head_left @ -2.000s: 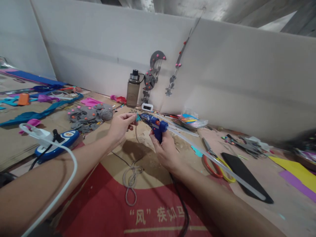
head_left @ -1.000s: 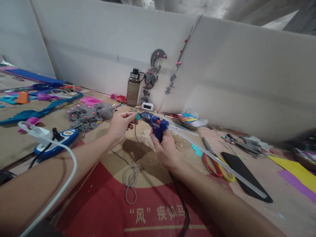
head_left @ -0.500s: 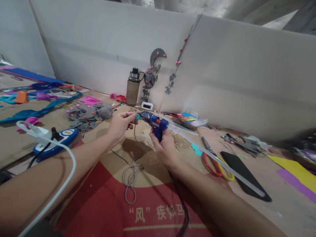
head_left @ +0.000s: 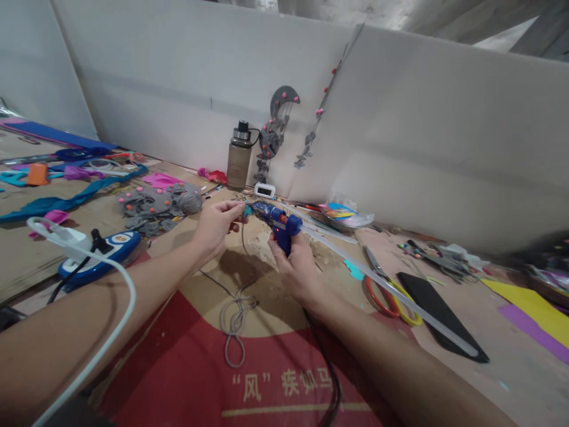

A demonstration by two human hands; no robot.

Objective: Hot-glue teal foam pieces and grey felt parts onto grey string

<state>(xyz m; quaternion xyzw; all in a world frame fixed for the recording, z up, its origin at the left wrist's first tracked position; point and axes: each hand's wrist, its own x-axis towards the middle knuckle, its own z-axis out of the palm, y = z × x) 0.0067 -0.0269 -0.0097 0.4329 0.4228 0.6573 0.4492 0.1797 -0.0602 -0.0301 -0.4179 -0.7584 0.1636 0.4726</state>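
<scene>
My right hand (head_left: 296, 270) grips a blue hot glue gun (head_left: 278, 224) by its handle, nozzle pointing left; a long clear glue stick (head_left: 391, 290) trails from its back to the right. My left hand (head_left: 216, 226) pinches a small teal piece (head_left: 246, 209) right at the nozzle tip. From that piece a grey cord (head_left: 235, 320) hangs down and lies looped on the cardboard. The gun's black cable (head_left: 326, 367) runs toward me.
Red and yellow scissors (head_left: 391, 296) and a black flat piece (head_left: 440, 314) lie right of my hands. A brown bottle (head_left: 237, 157), a small white clock (head_left: 264, 190), grey felt shapes with yarn (head_left: 162, 204) and a blue power strip (head_left: 100, 254) sit left and behind. White wall boards (head_left: 400, 118) close the back.
Almost nothing: both hands and the glue gun hold their place, with the view drifting slightly and the nozzle staying on the teal piece.
</scene>
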